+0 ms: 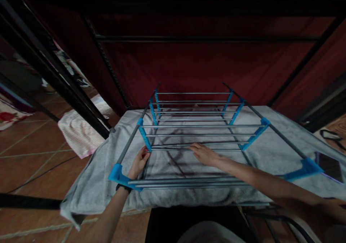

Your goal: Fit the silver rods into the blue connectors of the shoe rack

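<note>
A rack of grey metal tubes and thin rods (200,126), joined by blue plastic brackets, lies on a grey cloth. On its left side, my left hand (140,161) is closed at the lower end of a blue bracket (144,136), fingertips pressed against it. My right hand (204,155) reaches in over the front tubes (189,181), its fingers closed around a thin metal rod (169,147) running to that bracket. A dark band circles my left wrist. The exact contact of my right fingertips is partly hidden.
The grey cloth (89,185) covers the low surface under the rack. Black metal posts (62,73) stand at left, with a dark red curtain (205,63) behind. A striped cloth (81,127) hangs above the tiled floor. A dark flat device (328,166) lies at right.
</note>
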`<state>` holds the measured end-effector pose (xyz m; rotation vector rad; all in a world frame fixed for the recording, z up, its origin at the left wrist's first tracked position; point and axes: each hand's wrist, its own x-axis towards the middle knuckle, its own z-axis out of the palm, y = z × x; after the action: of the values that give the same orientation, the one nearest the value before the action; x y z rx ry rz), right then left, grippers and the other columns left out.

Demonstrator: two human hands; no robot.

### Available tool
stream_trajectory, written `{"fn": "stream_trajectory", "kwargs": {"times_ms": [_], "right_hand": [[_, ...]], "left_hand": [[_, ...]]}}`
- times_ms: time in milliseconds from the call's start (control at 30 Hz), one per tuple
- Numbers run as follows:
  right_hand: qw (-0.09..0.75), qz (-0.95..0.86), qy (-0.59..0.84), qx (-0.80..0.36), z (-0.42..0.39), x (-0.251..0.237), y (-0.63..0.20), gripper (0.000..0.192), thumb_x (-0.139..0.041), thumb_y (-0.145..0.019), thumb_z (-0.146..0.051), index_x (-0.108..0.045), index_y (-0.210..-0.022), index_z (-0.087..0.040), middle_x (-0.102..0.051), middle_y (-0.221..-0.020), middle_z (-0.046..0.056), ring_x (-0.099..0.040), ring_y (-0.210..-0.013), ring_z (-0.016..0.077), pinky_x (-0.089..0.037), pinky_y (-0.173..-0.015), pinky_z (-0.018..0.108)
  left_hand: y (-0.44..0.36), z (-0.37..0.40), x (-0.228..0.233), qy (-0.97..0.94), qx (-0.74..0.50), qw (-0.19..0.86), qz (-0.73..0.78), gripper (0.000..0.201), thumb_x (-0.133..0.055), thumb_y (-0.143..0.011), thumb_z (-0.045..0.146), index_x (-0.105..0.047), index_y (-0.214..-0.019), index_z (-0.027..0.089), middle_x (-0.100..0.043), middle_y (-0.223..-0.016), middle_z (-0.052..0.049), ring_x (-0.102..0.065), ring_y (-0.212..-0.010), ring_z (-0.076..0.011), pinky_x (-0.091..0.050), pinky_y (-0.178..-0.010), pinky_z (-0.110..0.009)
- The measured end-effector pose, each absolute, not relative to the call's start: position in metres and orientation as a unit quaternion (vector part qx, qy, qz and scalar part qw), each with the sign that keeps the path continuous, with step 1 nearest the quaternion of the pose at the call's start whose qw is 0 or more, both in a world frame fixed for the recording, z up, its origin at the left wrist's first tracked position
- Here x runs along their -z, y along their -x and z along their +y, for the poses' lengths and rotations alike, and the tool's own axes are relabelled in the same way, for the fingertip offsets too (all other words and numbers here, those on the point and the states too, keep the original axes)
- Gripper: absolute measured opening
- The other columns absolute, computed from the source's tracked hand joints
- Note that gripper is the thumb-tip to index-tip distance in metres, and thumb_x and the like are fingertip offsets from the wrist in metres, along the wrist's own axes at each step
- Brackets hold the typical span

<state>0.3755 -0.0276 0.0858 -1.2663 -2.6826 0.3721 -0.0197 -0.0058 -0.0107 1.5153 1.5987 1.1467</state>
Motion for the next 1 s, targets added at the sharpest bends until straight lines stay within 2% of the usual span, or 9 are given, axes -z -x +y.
{"fn": "stream_trajectory", "kwargs": {"times_ms": [100, 200, 367, 467, 600, 700, 833, 900, 1000], "right_hand": [[0.100, -0.911, 0.395, -0.066, -0.020, -0.084, -0.346, 0.049, -0.037, -0.094, -0.007, -0.054, -0.140, -0.014, -0.054, -0.142, 0.017, -0.053, -0.128, 0.0259, -0.044, -0.108, 0.044], [0.063, -0.914, 0.398, -0.043, -0.006, -0.076, -0.324, 0.052, -0.037, -0.091, -0.003, -0.052, -0.140, -0.012, -0.056, -0.139, 0.018, -0.055, -0.125, 0.0266, -0.041, -0.109, 0.046], [-0.024, -0.887, 0.456, -0.070, 0.018, -0.068, -0.302, 0.048, -0.034, -0.092, 0.000, -0.057, -0.131, -0.016, -0.063, -0.126, 0.015, -0.061, -0.113, 0.0250, -0.049, -0.094, 0.039], [-0.014, -0.877, 0.472, -0.084, 0.025, -0.073, -0.298, 0.039, -0.034, -0.094, -0.002, -0.061, -0.119, -0.016, -0.062, -0.123, 0.014, -0.060, -0.114, 0.0249, -0.048, -0.092, 0.037], [0.011, -0.881, 0.460, -0.106, 0.029, -0.081, -0.302, 0.033, -0.036, -0.097, -0.006, -0.059, -0.118, -0.017, -0.066, -0.113, 0.011, -0.062, -0.103, 0.0225, -0.047, -0.086, 0.034], [0.022, -0.888, 0.446, -0.110, 0.028, -0.080, -0.305, 0.025, -0.038, -0.101, -0.015, -0.061, -0.112, -0.018, -0.065, -0.112, 0.011, -0.063, -0.099, 0.0222, -0.048, -0.082, 0.033], [0.045, -0.894, 0.432, -0.113, 0.026, -0.074, -0.305, 0.022, -0.042, -0.103, -0.023, -0.063, -0.105, -0.018, -0.063, -0.114, 0.011, -0.062, -0.103, 0.0238, -0.049, -0.084, 0.035], [0.048, -0.890, 0.439, -0.113, 0.027, -0.074, -0.304, 0.021, -0.043, -0.103, -0.023, -0.063, -0.105, -0.018, -0.064, -0.113, 0.011, -0.062, -0.103, 0.0238, -0.048, -0.084, 0.034], [0.046, -0.886, 0.447, -0.117, 0.027, -0.078, -0.304, 0.021, -0.042, -0.104, -0.024, -0.062, -0.107, -0.018, -0.065, -0.113, 0.011, -0.062, -0.103, 0.0229, -0.047, -0.084, 0.033]], "left_hand": [[0.011, 0.003, 0.004, -0.586, -0.459, 0.325, 0.583, 0.055, -0.064, -0.076, 0.046, -0.059, -0.123, 0.019, -0.070, -0.114, -0.011, -0.067, -0.102, -0.0277, -0.053, -0.096, -0.045], [0.003, 0.011, -0.001, -0.596, -0.458, 0.335, 0.568, 0.048, -0.067, -0.075, 0.047, -0.061, -0.114, 0.020, -0.071, -0.113, -0.011, -0.066, -0.106, -0.0275, -0.052, -0.098, -0.044], [0.002, 0.020, -0.003, -0.600, -0.437, 0.315, 0.591, 0.043, -0.062, -0.078, 0.053, -0.062, -0.103, 0.019, -0.072, -0.105, -0.010, -0.066, -0.100, -0.0279, -0.050, -0.098, -0.046], [0.007, 0.021, -0.005, -0.610, -0.420, 0.323, 0.589, 0.039, -0.064, -0.077, 0.053, -0.063, -0.098, 0.020, -0.073, -0.097, -0.008, -0.066, -0.095, -0.0276, -0.052, -0.093, -0.045], [0.011, 0.018, -0.008, -0.619, -0.404, 0.330, 0.588, 0.037, -0.065, -0.077, 0.053, -0.064, -0.093, 0.020, -0.072, -0.092, -0.007, -0.066, -0.091, -0.0266, -0.052, -0.090, -0.043], [0.008, 0.018, -0.010, -0.615, -0.402, 0.329, 0.594, 0.038, -0.064, -0.079, 0.052, -0.064, -0.095, 0.018, -0.073, -0.094, -0.008, -0.066, -0.093, -0.0280, -0.052, -0.092, -0.044], [0.000, 0.021, -0.016, -0.602, -0.406, 0.326, 0.606, 0.037, -0.061, -0.085, 0.051, -0.066, -0.098, 0.017, -0.073, -0.102, -0.010, -0.064, -0.104, -0.0297, -0.050, -0.099, -0.045], [-0.002, 0.018, -0.020, -0.595, -0.404, 0.327, 0.613, 0.035, -0.061, -0.089, 0.048, -0.067, -0.101, 0.016, -0.072, -0.105, -0.011, -0.064, -0.104, -0.0279, -0.051, -0.098, -0.044], [0.001, 0.002, -0.027, -0.587, -0.403, 0.330, 0.620, 0.034, -0.061, -0.094, 0.043, -0.065, -0.115, 0.017, -0.066, -0.119, -0.010, -0.064, -0.106, -0.0238, -0.054, -0.093, -0.044]]}}
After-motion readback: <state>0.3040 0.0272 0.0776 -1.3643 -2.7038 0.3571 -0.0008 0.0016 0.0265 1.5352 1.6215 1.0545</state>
